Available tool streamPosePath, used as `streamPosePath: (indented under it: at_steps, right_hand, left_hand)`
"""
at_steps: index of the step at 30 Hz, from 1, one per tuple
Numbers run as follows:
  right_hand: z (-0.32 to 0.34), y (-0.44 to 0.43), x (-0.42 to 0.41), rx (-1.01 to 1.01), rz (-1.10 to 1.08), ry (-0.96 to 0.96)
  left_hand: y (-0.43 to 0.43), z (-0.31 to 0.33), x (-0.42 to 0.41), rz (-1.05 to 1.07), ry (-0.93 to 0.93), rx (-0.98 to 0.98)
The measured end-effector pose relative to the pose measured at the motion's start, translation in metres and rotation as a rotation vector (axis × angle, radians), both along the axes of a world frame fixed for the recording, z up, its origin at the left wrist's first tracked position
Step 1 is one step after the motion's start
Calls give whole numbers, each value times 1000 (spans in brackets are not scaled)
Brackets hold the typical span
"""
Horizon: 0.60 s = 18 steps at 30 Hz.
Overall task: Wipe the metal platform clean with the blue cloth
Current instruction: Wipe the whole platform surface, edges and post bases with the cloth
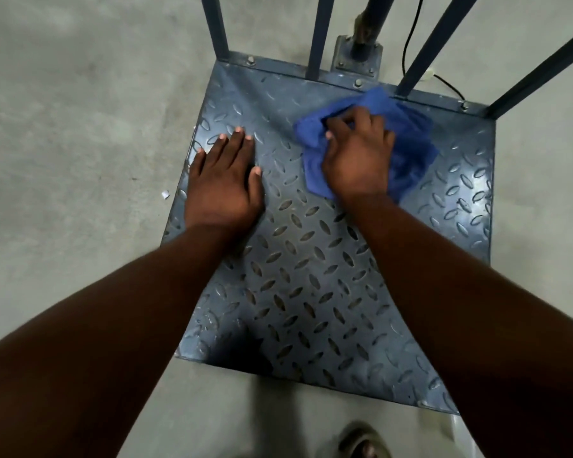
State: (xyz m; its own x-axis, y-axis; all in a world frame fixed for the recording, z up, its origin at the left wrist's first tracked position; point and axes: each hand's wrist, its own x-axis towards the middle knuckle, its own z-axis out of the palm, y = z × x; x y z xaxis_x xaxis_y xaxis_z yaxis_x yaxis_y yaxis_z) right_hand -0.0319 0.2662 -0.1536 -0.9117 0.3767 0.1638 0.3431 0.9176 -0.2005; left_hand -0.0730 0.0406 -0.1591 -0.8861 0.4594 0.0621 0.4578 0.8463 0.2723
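A square metal platform (311, 276) of blue-grey tread plate lies on the floor below me. The blue cloth (407, 143) is bunched on its far right part, close to the back rail. My right hand (358, 160) presses down on the cloth, fingers curled into its folds. My left hand (224, 180) rests flat on the bare plate near the left edge, fingers spread, holding nothing. The cloth's near left part is hidden under my right hand.
Several dark blue upright bars (318, 38) rise from the platform's back edge, with a bolted post base (358, 57) behind them. A black cable (411, 38) runs on the floor at the back right. Grey concrete floor (80, 127) surrounds the platform. A sandalled foot (364, 441) stands at the near edge.
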Motion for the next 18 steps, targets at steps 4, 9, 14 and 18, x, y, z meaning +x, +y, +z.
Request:
streamPosePath:
  at_steps: [4, 9, 14, 18]
  right_hand:
    - [-9, -5, 6, 2, -156, -14]
    - [-13, -51, 33, -82, -244, -22]
    - [-17, -59, 60, -81, -149, -103]
    - [-19, -37, 67, -111, -38, -207]
  left_hand:
    - [0, 2, 5, 8, -16, 10]
    - [-10, -1, -2, 0, 19, 12]
    - [-6, -9, -1, -15, 32, 18]
    - [-1, -12, 0, -5, 8, 5]
